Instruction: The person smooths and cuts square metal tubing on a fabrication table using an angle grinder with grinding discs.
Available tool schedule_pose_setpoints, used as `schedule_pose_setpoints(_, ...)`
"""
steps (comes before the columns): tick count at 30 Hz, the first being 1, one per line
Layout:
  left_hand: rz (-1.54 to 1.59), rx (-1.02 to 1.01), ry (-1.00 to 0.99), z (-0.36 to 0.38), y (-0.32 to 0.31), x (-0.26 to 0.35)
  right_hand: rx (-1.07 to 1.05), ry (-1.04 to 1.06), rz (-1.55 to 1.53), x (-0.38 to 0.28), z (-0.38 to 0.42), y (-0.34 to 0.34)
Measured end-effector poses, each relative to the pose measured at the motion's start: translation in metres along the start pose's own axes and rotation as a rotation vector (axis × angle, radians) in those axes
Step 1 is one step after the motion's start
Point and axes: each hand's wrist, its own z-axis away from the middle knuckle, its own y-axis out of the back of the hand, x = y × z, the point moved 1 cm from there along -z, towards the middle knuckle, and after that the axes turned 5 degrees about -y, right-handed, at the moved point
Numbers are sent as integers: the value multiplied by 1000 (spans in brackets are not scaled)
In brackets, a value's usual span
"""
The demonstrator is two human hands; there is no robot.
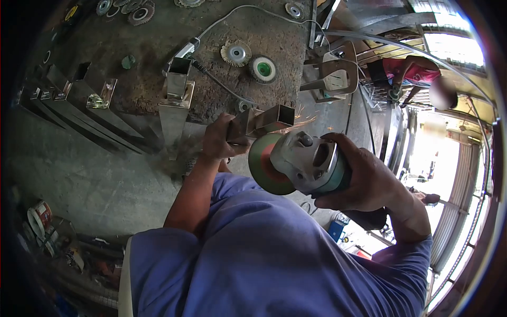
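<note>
My right hand [368,177] is wrapped round the body of an angle grinder [309,161], grey at the head and teal behind. Its green and reddish disc [265,166] faces the square metal tube [274,119]. Orange sparks [302,117] show just beyond the tube's open end. My left hand [219,137] is closed on the tube piece, near the bench edge; some of its fingers are hidden behind the metal. Whether the disc touches the tube at this instant is hard to see.
On the worn workbench [158,31] lie a wire wheel [236,53], a wheel with a green centre [263,69] and a cable [222,80]. Upright square tubes [178,79] stand along its edge. A plastic chair [338,74] is beyond, and a person in red [406,71] works at the right.
</note>
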Motion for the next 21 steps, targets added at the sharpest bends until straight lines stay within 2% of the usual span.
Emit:
schedule_pose_setpoints(2, -73, 18, 4, -5, 4, 9, 16, 48, -77, 1, -2, -8)
schedule_pose_setpoints(5, 71, 34, 2, 4, -7, -11, 21, 44, -110, -5, -4, -16)
schedule_pose_setpoints(10, 299, -49, 224, 17, -14, -25, 53, 15, -38, -16, -7, -25)
schedule_pose_setpoints(12, 224, -31, 164, 16, -16, -23, 50, 9, -59, -19, -7, -27)
schedule_pose_setpoints(14, 62, 16, -23, 3, -5, -13, 41, -21, -67, -23, -7, -29)
schedule_pose_setpoints(21, 60, -2, 35, -1, 2, -3, 49, -90, -40, -25, -2, -25)
